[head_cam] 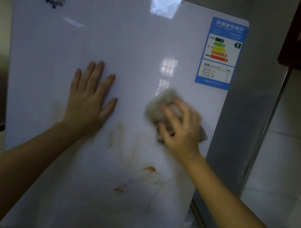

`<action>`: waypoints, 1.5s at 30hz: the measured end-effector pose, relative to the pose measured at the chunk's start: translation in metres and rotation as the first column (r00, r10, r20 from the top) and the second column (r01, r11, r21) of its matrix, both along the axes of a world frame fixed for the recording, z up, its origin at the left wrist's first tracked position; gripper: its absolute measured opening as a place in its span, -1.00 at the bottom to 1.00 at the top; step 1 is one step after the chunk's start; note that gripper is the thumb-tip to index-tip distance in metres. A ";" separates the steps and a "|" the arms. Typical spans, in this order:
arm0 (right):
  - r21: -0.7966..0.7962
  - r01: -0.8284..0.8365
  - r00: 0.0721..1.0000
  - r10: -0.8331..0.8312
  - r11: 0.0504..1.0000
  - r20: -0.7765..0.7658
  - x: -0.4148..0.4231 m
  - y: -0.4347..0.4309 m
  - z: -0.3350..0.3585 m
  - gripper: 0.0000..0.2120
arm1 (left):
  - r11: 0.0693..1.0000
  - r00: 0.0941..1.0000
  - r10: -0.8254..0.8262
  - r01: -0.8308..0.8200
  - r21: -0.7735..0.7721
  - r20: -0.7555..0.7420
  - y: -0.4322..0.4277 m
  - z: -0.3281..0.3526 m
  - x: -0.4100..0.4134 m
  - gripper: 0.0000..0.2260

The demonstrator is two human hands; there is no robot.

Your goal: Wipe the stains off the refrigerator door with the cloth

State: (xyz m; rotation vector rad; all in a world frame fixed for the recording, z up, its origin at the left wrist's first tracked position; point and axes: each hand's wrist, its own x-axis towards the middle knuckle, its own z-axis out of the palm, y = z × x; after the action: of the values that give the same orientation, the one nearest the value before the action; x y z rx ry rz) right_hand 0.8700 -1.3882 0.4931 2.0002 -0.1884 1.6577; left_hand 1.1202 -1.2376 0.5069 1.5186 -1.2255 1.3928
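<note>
The white refrigerator door [116, 50] filled most of the frame. A blue energy label [222, 52] sat at its upper right. The left hand [89, 100] lay flat on the door at centre left, fingers straight and spread. The right hand [180, 130], blurred, right of centre, gripped a crumpled grey cloth [160, 105] against the door. Brown stains [150, 169] streaked the door's lower middle, below both hands.

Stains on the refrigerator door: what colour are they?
Orange-brown stains, clearest in the head view.
</note>
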 end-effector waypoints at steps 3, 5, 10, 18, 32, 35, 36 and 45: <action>-0.249 -0.032 0.931 -0.061 0.968 -0.359 0.002 0.002 -0.062 -0.62 | 1.000 1.000 0.005 -0.005 -0.012 0.010 0.000 -0.001 0.000 -0.45; -0.256 -0.031 0.908 -0.080 0.966 -0.410 -0.005 0.001 -0.080 -0.64 | 1.000 1.000 0.011 -0.011 -0.013 0.021 -0.001 -0.001 0.000 -0.45; 0.029 0.060 0.998 -0.059 0.998 -0.025 -0.033 -0.014 -0.045 -0.57 | 1.000 1.000 0.000 0.000 0.024 -0.009 -0.001 -0.002 0.001 -0.43; 0.361 -0.020 0.952 -0.093 0.932 0.293 -0.033 -0.003 -0.101 -0.50 | 0.999 1.000 -0.012 0.012 0.040 0.005 0.001 -0.002 0.003 -0.42; 0.512 -0.433 0.520 -0.258 0.742 0.814 0.017 0.024 -0.145 -0.50 | 0.993 0.999 -0.035 0.034 0.114 0.006 0.009 -0.001 0.004 -0.40; 0.532 -0.422 0.477 -0.319 0.734 0.819 0.030 0.030 -0.154 -0.51 | 0.987 0.999 -0.042 0.040 0.153 0.009 0.012 0.000 0.004 -0.39; 0.537 -0.419 0.472 -0.329 0.732 0.818 0.033 0.032 -0.155 -0.51 | 0.986 0.999 -0.052 0.050 0.159 0.008 0.013 0.000 0.005 -0.39; 0.563 -0.335 0.690 -0.210 0.755 0.693 0.089 0.070 -0.134 -0.48 | 0.990 0.981 -0.121 0.131 0.057 -0.152 0.054 -0.050 0.034 -0.45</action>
State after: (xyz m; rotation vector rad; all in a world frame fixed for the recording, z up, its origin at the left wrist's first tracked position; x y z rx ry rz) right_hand 0.9586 -1.3184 0.3586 1.6067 -1.1585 2.6460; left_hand 1.1540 -1.1836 0.4572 1.5324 -1.2635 1.1458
